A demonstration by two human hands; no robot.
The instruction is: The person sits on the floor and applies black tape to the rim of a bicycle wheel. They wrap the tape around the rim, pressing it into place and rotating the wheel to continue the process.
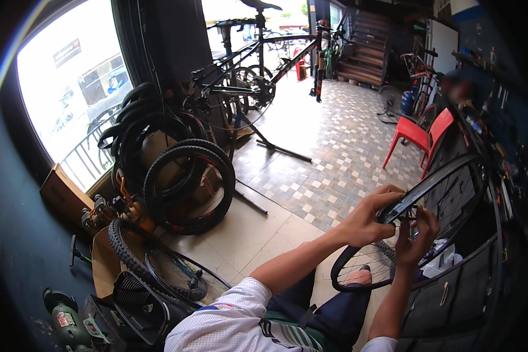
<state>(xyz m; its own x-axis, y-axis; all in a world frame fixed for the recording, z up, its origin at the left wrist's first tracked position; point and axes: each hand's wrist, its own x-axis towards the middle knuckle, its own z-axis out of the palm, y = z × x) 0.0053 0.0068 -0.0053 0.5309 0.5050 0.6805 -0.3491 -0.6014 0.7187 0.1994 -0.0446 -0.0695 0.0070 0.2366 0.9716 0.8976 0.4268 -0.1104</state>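
Bicycle rim [433, 184] — sloped up rightward from left hand [374, 216], fingers clamped on it; right hand [418, 236] adjoined it — grip unclear.

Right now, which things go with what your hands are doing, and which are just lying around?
With the hands:
bicycle wheel, rim gripped by the left hand, right hand close beside

Seemingly just around:
red chair
upright loose tyre
black bike frame

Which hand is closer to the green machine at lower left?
Left. The left hand, on the wheel, is right of the machine; the right hand is farther right.
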